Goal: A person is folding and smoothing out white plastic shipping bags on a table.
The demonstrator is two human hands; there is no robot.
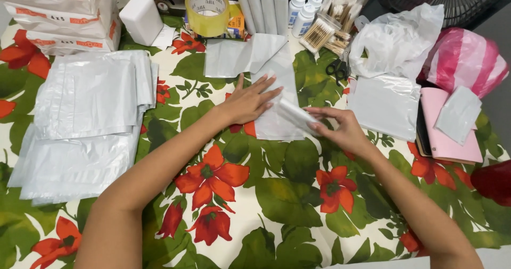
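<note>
We observe one person's two hands over a surface (287,194) covered by a cloth printed with red flowers and green leaves. The left hand (249,102) lies flat, fingers spread, palm pressing down on one grey plastic bag (277,121) at the middle of the surface. The right hand (340,129) is partly curled, its fingers gripping the rolled end (296,114) of that same bag, which lifts off the cloth.

Counted items: one more flat grey bag (239,55) lies just beyond the hands. One stack of grey bags (88,120) sits at the left; we cannot count its sheets. Three rolled grey bags (262,8) stand side by side at the far edge, next to one roll of clear tape (206,11) and one white block (141,17). We count three white bottles (303,12), and beside them bundles of cotton swabs (326,30), number unclear. One pair of black scissors (337,70) lies near one crumpled white bag (396,41). One pink-and-white striped bag (464,58) and one pink notebook (452,141) sit at the right.
</note>
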